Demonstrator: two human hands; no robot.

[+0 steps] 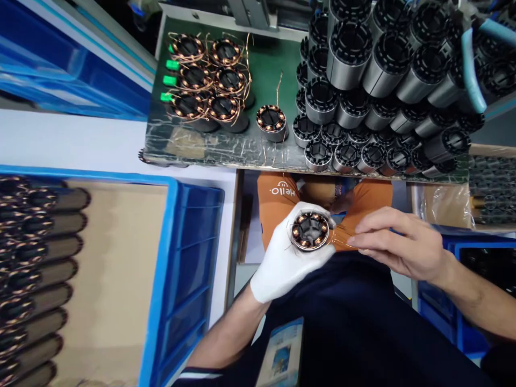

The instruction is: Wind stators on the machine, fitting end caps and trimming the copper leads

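Note:
My left hand (288, 258), in a white glove, is closed around a wound motor stator (310, 231) with copper coils, held over my lap. My bare right hand (397, 242) sits just right of it, fingertips pinched on thin copper wire ends (342, 243) that trail from the stator. On the green bench mat (268, 64) above, one wound stator (271, 121) stands alone. Several more wound stators (207, 80) with loose copper leads are grouped at the left.
Several bare black-and-steel stator cores (363, 80) are stacked on the right of the bench. A blue crate (177, 258) at left holds cardboard and rows of wound stators (24, 269). Another blue bin (467, 252) sits at right. Blue-handled cutters (470, 70) hang at upper right.

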